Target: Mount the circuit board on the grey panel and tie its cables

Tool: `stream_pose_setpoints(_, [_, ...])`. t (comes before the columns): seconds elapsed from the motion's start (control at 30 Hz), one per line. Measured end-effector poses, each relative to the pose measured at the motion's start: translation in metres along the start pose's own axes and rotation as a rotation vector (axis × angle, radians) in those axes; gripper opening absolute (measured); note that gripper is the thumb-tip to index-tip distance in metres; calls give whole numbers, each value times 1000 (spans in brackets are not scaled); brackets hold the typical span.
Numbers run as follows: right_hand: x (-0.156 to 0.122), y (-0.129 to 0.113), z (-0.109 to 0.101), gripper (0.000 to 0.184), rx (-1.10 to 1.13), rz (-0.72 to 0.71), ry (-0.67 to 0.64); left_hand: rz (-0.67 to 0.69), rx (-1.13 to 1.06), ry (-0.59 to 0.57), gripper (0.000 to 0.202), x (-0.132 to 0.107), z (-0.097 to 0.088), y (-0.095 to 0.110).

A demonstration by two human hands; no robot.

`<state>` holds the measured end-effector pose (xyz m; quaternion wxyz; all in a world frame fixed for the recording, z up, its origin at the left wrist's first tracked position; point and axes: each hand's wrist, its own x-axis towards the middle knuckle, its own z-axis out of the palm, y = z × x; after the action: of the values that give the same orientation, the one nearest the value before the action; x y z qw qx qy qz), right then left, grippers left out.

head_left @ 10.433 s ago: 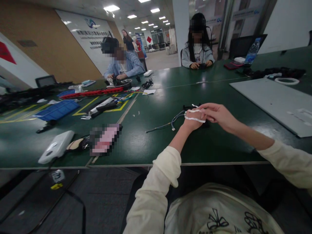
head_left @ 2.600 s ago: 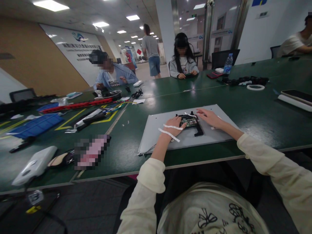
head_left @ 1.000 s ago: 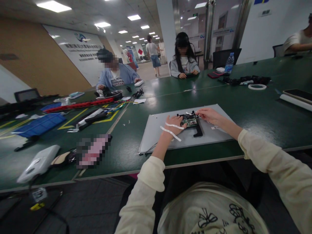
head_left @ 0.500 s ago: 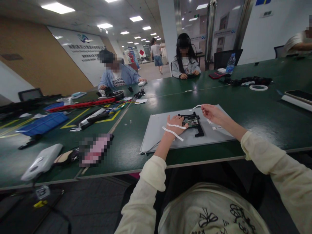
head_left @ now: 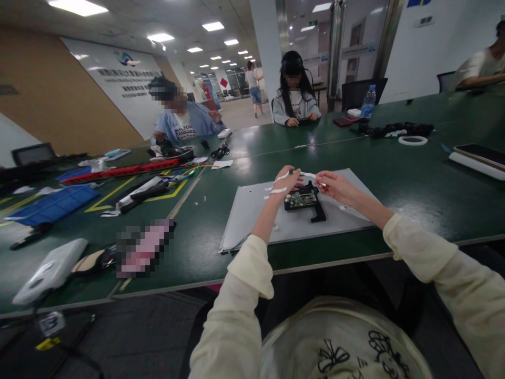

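A grey metal panel (head_left: 252,216) lies flat on the green table. On it sits a small green circuit board in a black bracket (head_left: 303,200). My left hand (head_left: 286,181) is raised above the board, with two white tape strips stuck across its back. My right hand (head_left: 333,184) is raised beside it. Both hands pinch the ends of one short white tape strip (head_left: 308,175) stretched between them.
On the left lie a white device (head_left: 49,271), a blue tray (head_left: 53,202) and a red bar (head_left: 126,169). A tape roll (head_left: 412,140), a water bottle (head_left: 367,102) and a phone (head_left: 479,153) sit to the right. Three people sit at the table's far side and right end.
My left hand has lifted off the panel and joined my right hand on the tape strip, which my right hand held alone half a second ago.
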<state>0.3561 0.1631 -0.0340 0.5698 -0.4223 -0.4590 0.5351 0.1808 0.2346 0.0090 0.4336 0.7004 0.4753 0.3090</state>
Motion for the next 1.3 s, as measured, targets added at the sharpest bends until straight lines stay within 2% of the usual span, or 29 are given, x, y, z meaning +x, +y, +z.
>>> stream_pose_setpoints(0.07, [-1, -1, 2, 29, -35, 7, 14, 54, -8, 48, 24, 7, 3, 2])
stream_pose_setpoints(0.2, [-2, -1, 3, 35, -128, 13, 39, 151, 168, 177, 11, 21, 6, 0])
stream_pose_setpoints(0.37, [0, 1, 5, 40, -207, -30, 77, 201, 296, 246, 12, 26, 13, -2])
stream_pose_setpoints(0.57, [5, 3, 6, 33, -251, -27, 106, 239, 243, 339, 32, 30, 16, -8])
stream_pose_setpoints(0.63, [6, 4, 5, 32, -270, -37, 100, 241, 237, 363, 29, 33, 16, -11])
stream_pose_setpoints(0.73, [7, 5, 3, 33, -308, -76, 91, 266, 255, 401, 14, 35, 17, -15])
stream_pose_setpoints(0.8, [8, 6, 2, 32, -320, -96, 94, 314, 283, 402, 10, 34, 18, -16])
stream_pose_setpoints(0.9, [11, 9, 2, 27, -325, -89, 108, 359, 350, 386, 17, 28, 18, -17])
stream_pose_setpoints(1.0, [16, 12, 1, 21, -390, -52, 122, 340, 396, 374, 27, 24, 15, -19])
stream_pose_setpoints(1.17, [21, 16, 0, 22, -502, -7, 155, 341, 470, 372, 38, 22, 8, -26])
stream_pose_setpoints(1.3, [20, 15, 0, 23, -510, 22, 166, 373, 639, 250, 38, 20, 9, -30])
